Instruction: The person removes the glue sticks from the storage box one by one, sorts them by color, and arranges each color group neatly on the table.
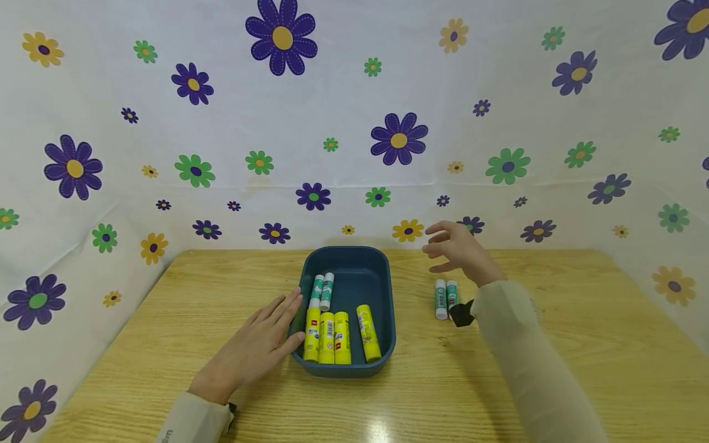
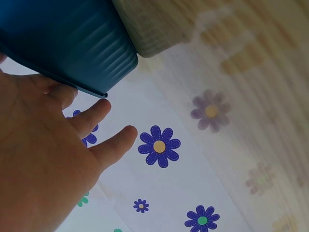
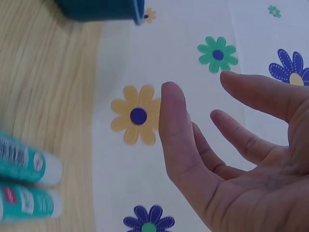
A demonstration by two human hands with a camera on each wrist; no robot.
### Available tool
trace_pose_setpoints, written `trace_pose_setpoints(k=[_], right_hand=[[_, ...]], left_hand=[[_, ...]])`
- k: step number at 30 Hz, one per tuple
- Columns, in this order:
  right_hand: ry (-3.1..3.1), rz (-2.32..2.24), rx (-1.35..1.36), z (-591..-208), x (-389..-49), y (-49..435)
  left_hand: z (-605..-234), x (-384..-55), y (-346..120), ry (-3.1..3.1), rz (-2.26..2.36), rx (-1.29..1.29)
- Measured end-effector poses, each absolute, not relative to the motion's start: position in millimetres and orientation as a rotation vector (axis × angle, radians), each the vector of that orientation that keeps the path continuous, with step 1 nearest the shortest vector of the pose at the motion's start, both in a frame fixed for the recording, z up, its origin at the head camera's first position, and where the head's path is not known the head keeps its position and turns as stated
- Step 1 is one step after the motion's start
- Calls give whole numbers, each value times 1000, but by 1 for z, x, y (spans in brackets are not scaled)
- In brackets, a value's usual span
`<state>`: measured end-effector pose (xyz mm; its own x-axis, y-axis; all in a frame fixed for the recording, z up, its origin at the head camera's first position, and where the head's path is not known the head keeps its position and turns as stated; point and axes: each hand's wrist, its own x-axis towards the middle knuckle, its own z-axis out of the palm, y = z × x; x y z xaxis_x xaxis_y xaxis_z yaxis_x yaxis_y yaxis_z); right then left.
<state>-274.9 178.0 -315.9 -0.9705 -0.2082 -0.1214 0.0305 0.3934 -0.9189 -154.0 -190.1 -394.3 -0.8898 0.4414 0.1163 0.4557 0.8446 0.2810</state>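
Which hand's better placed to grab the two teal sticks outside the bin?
Right, I'd say: the right hand hovers empty near those teal sticks, while the left hand is at the left side of the bin.

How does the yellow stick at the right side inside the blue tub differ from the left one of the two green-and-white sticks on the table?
The yellow stick looks longer and thicker than the green-and-white stick. The yellow stick lies inside the blue tub, apart from its neighbours; the green-and-white stick lies on the table, close beside its twin. Both are cylinders with printing.
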Motion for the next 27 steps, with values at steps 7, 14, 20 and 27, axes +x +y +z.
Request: trace_pose_setpoints(k=[7,14,20,27], right_hand=[[2388,-1677,-187,-310,-279,154],[2343,-1733,-200,-308,-280,127],[2266,-1797,-198,-308,-279,104],[2153,-1837,-142,-315,-281,77]], left_hand=[[-393,-154,-190,-2990,-473,-718],[-390,-152,-190,-2991,-470,-719],[-390,-151,-190,-2994,-474,-706],[-391,-153,-190,-2989,-464,-720]])
